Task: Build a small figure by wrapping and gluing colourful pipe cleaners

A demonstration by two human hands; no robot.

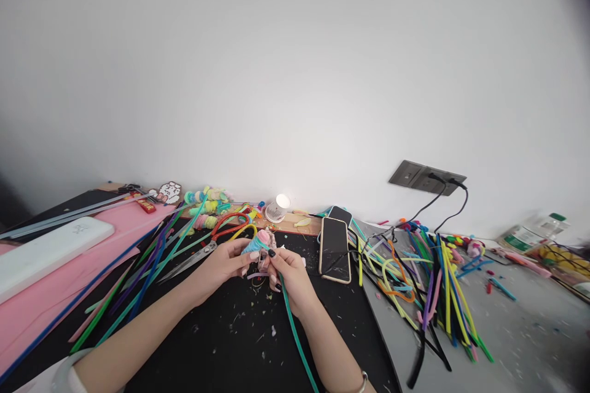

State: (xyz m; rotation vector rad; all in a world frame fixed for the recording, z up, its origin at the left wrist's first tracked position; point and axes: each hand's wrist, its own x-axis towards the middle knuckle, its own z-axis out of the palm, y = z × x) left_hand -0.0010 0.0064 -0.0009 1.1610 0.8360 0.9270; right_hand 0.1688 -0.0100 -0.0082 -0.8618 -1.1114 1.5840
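Observation:
My left hand (233,261) is closed around a small coiled pipe-cleaner figure (252,245), light blue with a pink top. Close beside it, my right hand (288,270) pinches a teal pipe cleaner (292,319) against the figure. The long tail of that pipe cleaner hangs down past my right wrist. Fingers cover part of the figure, so its lower side is hidden. Both hands are above a black mat (239,344) sprinkled with small scraps. Left of my left hand lie scissors with red handles (225,224), their blades pointing towards me.
Two phones, one in a beige case (335,250), lie right of my hands. A white cup (279,206) stands by the wall. Bundled pipe cleaners (442,295) spread at right, with more strands at left. A white box (55,255) sits on pink sheets. Cables run from a wall socket (426,177).

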